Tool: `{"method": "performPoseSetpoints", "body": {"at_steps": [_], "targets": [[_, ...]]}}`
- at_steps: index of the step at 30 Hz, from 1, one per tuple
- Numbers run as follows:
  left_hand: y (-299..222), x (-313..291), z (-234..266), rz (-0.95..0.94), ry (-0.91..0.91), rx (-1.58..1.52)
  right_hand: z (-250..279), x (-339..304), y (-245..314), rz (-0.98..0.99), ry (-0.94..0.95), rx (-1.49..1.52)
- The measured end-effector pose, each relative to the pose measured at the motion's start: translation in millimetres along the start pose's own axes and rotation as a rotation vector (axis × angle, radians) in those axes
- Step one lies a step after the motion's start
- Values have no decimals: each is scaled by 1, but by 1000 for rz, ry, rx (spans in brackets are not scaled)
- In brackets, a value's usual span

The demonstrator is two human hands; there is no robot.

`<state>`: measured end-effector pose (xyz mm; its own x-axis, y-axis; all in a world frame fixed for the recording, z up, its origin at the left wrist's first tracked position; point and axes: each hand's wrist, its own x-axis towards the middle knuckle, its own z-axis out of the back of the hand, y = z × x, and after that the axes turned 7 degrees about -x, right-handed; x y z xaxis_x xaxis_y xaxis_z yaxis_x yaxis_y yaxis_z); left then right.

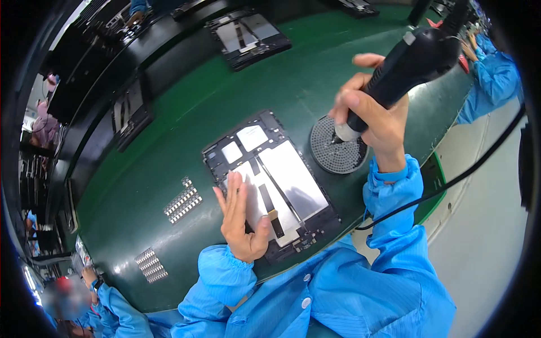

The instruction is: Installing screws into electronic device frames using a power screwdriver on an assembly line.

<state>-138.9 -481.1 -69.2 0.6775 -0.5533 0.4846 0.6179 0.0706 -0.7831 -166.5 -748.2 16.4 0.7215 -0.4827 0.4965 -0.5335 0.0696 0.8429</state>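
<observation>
My right hand (378, 115) grips a black electric screwdriver (403, 67) tilted downward. Its tip is over a round grey screw tray (338, 152) full of small holes, with dark screws around the tip. My left hand (243, 219) lies with fingers stretched out on an opened tablet (296, 180), whose silver battery panels and black frame face up. A dark flat cable runs down the middle of the tablet, beside my left fingers. Whether the screwdriver bit touches a screw is too small to tell.
Two groups of small metallic parts (183, 203) lie left of the tablet on the green table (186, 143). Other opened tablets (248, 36) rest toward the back. A black cord (473, 169) crosses by my right sleeve. Co-workers in blue sleeves (493, 79) sit at both sides.
</observation>
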Motion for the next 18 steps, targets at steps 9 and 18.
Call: {"method": "performPoseSetpoints", "body": {"at_steps": [9, 18], "targets": [[-13, 6, -16, 37, -11, 54, 2, 5, -25, 20, -143, -205], [-17, 5, -13, 89, 74, -14, 1, 2, -32, -36, -62, -195]]}}
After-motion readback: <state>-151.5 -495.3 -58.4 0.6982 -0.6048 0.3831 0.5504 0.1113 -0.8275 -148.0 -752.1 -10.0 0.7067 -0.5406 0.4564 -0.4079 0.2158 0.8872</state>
